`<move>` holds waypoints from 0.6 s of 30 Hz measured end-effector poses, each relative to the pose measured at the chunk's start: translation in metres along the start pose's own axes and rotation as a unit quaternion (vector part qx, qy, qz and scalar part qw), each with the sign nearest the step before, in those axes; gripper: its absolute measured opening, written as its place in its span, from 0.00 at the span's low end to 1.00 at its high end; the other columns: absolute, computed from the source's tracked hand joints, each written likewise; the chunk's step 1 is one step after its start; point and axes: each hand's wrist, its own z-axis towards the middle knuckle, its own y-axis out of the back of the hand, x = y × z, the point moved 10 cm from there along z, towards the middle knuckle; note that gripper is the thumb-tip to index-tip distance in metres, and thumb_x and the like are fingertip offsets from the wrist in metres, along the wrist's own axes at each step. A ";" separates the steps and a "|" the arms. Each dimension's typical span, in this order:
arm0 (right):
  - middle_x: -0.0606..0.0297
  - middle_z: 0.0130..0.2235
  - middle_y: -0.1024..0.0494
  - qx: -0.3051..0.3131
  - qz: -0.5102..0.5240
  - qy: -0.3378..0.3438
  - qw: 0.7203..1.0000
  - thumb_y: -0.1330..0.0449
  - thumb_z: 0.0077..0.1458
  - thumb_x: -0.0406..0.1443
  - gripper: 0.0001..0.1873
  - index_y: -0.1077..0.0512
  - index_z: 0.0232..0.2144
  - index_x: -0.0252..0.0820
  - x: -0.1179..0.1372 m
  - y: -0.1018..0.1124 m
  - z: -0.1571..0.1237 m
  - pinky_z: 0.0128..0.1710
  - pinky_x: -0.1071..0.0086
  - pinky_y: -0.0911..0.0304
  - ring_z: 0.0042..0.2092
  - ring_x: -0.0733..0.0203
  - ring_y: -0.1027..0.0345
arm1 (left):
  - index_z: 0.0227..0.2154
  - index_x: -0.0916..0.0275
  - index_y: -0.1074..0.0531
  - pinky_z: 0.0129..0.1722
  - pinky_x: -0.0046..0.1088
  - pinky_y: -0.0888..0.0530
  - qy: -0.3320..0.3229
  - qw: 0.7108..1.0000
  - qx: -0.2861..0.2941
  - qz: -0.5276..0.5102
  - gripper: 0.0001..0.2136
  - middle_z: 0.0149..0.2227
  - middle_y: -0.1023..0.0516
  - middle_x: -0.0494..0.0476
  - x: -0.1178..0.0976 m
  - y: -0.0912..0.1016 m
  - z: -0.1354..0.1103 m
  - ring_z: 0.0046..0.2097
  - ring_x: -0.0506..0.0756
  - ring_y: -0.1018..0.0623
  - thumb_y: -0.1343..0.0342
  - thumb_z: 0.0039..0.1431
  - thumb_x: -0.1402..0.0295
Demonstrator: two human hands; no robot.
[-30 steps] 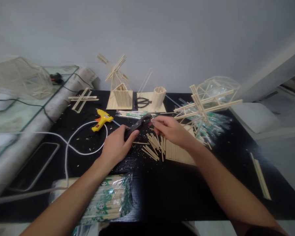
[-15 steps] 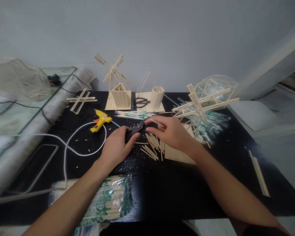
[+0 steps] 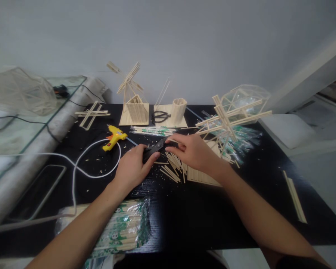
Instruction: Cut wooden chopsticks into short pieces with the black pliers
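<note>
My left hand (image 3: 132, 164) is closed around a black pliers-like cutter (image 3: 154, 148), whose dark head points toward my other hand. Pinched in the fingers of my right hand (image 3: 194, 149) is a thin wooden stick (image 3: 172, 140), its end close to the cutter's jaws. Whether the stick sits between the jaws I cannot tell. Below the hands lies a loose pile of short cut sticks (image 3: 172, 170), with small chips scattered around it. Under my right wrist is a flat panel of sticks (image 3: 200, 176), partly covered by the arm.
A yellow glue gun (image 3: 114, 137) with a looping white cord lies on the left. Stick-built models (image 3: 137, 110) and another pair of black pliers (image 3: 161, 116) stand at the back. A windmill-like frame (image 3: 226, 119) is at right; bagged chopsticks (image 3: 123, 228) lie in front.
My right hand has shifted slightly with the stick, which now shows shorter and nearer the cutter's head. My left hand stays almost in place on the cutter.
</note>
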 end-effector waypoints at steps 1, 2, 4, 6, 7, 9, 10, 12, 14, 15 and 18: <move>0.73 0.21 0.35 0.002 -0.001 -0.001 1.000 0.36 0.60 0.39 0.09 0.21 0.41 0.40 0.000 0.000 0.000 0.30 0.69 0.49 0.23 0.68 0.49 | 0.46 0.63 0.28 0.43 0.44 0.25 -0.001 1.000 -0.001 0.002 0.27 0.43 0.20 0.67 -0.001 0.000 0.000 0.45 0.66 0.20 0.57 0.67 0.43; 0.73 0.21 0.35 0.003 -0.003 -0.002 1.000 0.36 0.60 0.39 0.09 0.22 0.41 0.40 -0.001 -0.001 0.000 0.30 0.69 0.49 0.23 0.68 0.48 | 0.46 0.63 0.28 0.44 0.44 0.25 -0.002 1.000 -0.001 0.004 0.27 0.43 0.20 0.67 -0.001 0.000 0.000 0.45 0.66 0.20 0.57 0.67 0.43; 0.73 0.21 0.34 0.009 -0.009 -0.006 1.000 0.35 0.60 0.39 0.09 0.22 0.40 0.40 -0.002 -0.002 0.000 0.30 0.69 0.49 0.23 0.68 0.47 | 0.46 0.63 0.28 0.44 0.45 0.25 -0.003 1.000 0.001 0.010 0.28 0.43 0.20 0.68 -0.002 0.000 0.000 0.45 0.67 0.20 0.57 0.66 0.42; 0.73 0.21 0.34 0.016 -0.016 -0.011 1.000 0.35 0.59 0.39 0.09 0.22 0.40 0.40 -0.003 -0.004 0.000 0.30 0.69 0.49 0.23 0.68 0.47 | 0.46 0.64 0.28 0.44 0.45 0.25 -0.006 1.000 0.002 0.015 0.29 0.43 0.20 0.68 -0.002 -0.001 -0.001 0.45 0.67 0.20 0.57 0.66 0.41; 0.73 0.21 0.34 0.019 -0.018 -0.012 1.000 0.35 0.59 0.39 0.09 0.22 0.40 0.41 -0.004 -0.005 0.000 0.30 0.69 0.50 0.23 0.68 0.47 | 0.46 0.64 0.28 0.44 0.45 0.25 -0.007 1.000 0.002 0.017 0.29 0.43 0.20 0.68 -0.003 -0.001 -0.001 0.45 0.67 0.20 0.57 0.66 0.41; 0.73 0.21 0.34 0.027 -0.020 -0.013 0.999 0.35 0.60 0.39 0.09 0.23 0.41 0.41 -0.004 -0.007 0.000 0.30 0.69 0.50 0.23 0.67 0.46 | 0.46 0.64 0.28 0.45 0.45 0.25 -0.011 1.000 0.001 0.021 0.29 0.43 0.20 0.68 -0.003 -0.002 0.000 0.45 0.67 0.20 0.58 0.66 0.41; 0.73 0.21 0.34 0.029 -0.020 -0.014 0.999 0.36 0.60 0.39 0.09 0.23 0.41 0.41 -0.004 -0.007 0.000 0.30 0.69 0.50 0.23 0.67 0.46 | 0.46 0.65 0.28 0.45 0.45 0.25 -0.012 1.000 0.000 0.024 0.29 0.43 0.20 0.69 -0.003 -0.002 0.000 0.45 0.67 0.19 0.58 0.66 0.42; 0.72 0.21 0.33 0.031 -0.023 -0.016 0.999 0.36 0.61 0.40 0.09 0.23 0.41 0.41 -0.004 -0.008 0.000 0.30 0.69 0.51 0.23 0.67 0.46 | 0.47 0.66 0.28 0.45 0.46 0.25 -0.015 0.999 -0.003 0.028 0.30 0.43 0.20 0.69 -0.003 -0.002 0.000 0.45 0.67 0.20 0.58 0.66 0.41; 0.72 0.21 0.33 0.033 -0.030 -0.020 0.999 0.37 0.61 0.40 0.09 0.23 0.41 0.41 -0.005 -0.008 -0.001 0.29 0.69 0.51 0.22 0.67 0.46 | 0.47 0.66 0.28 0.45 0.46 0.25 -0.018 0.999 -0.005 0.034 0.30 0.43 0.20 0.69 -0.004 -0.001 0.000 0.45 0.67 0.20 0.57 0.66 0.41; 0.72 0.21 0.33 0.034 -0.035 -0.021 0.999 0.37 0.62 0.40 0.09 0.23 0.40 0.41 -0.005 -0.008 -0.001 0.29 0.69 0.52 0.22 0.67 0.46 | 0.47 0.66 0.28 0.45 0.46 0.24 -0.019 0.999 -0.005 0.036 0.30 0.43 0.20 0.69 -0.005 -0.001 0.000 0.45 0.67 0.20 0.57 0.66 0.41; 0.71 0.21 0.32 0.037 -0.050 -0.017 0.998 0.38 0.63 0.40 0.08 0.24 0.39 0.41 -0.004 -0.008 -0.001 0.29 0.69 0.53 0.22 0.67 0.46 | 0.47 0.66 0.28 0.45 0.46 0.24 -0.026 0.999 -0.002 0.040 0.30 0.42 0.20 0.69 -0.007 -0.001 0.000 0.45 0.67 0.20 0.57 0.66 0.41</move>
